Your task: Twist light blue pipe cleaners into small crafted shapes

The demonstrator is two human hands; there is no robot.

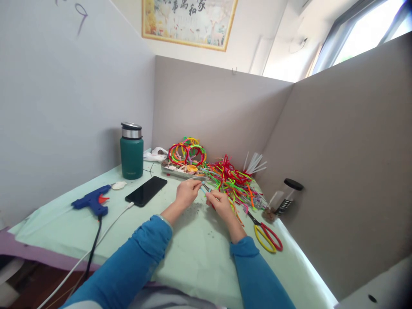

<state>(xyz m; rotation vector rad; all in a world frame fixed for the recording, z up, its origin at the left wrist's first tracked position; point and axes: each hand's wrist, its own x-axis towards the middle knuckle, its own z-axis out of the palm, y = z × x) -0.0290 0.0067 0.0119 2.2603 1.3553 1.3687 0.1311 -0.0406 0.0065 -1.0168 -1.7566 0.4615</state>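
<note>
Your left hand (187,192) has its fingers pinched together on a small light blue piece (203,189), between your two hands, in front of the bright pile of fuzzy sticks (236,180). Your right hand (221,205) is curled around a small tool (207,187) with dark tips right by the piece — I can't tell if they touch it. If your fingers sit too near those tips, you could get nipped. If your pinch is loose, the piece could slip away — maybe into the pile.

Craft booth: partitions (209,98), glue gun (92,199), pipe cleaners (229,177)
</note>
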